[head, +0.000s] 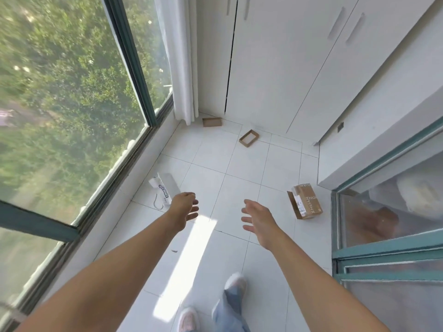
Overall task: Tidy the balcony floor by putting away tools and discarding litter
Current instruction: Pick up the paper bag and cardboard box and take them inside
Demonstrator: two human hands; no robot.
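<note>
Both arms reach forward over the white tiled floor (239, 164). My left hand (184, 207) hangs with loosely curled fingers and holds nothing, just right of a grey plastic mailer bag (165, 188) lying by the window sill. My right hand (257, 221) is spread with relaxed fingers, empty, left of a brown cardboard box (305, 202) with an open flap. Farther off lie a shallow brown box tray (248, 138) and a flat brown box (212, 121) near the curtain.
A large window (72, 104) runs along the left. White cabinets (287, 68) stand at the far end, a white curtain (182, 68) hangs in the corner. A teal-framed sliding glass door (383, 248) is at the right. A small dark scrap (174, 251) lies on the tiles.
</note>
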